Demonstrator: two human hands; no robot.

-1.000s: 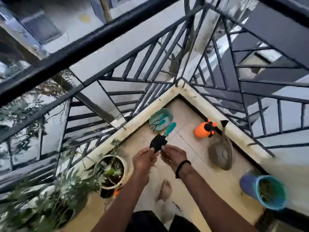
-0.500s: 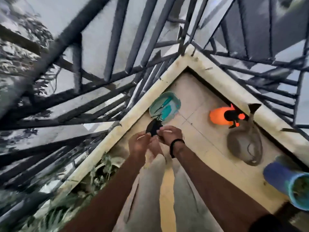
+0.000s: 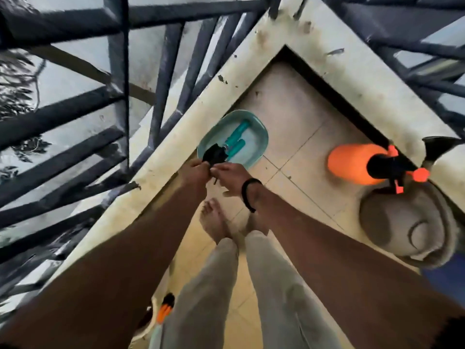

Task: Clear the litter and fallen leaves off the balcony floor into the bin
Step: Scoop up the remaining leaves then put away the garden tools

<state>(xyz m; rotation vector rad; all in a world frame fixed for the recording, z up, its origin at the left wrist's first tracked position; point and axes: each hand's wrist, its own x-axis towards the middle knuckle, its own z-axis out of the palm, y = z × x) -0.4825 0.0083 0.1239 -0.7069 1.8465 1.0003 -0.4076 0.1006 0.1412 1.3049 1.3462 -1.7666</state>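
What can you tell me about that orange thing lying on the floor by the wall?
The orange spray bottle looks like smooth plastic, with a black pump head and orange trigger and knob parts. It lies on its side on the tiled floor near the balcony corner, close against the ledge. Its head end reaches the grey watering can; whether they touch is unclear. No hand touches it.

Both bare arms reach forward and down, converging so the left hand (image 3: 195, 170) and right hand (image 3: 230, 176) meet fingertip to fingertip. Left hand fingers curl in a pinch on a small black item; right hand fingers also curled, pinching at the same spot, a black band round its wrist. Below: legs in light trousers, bare feet on the floor.
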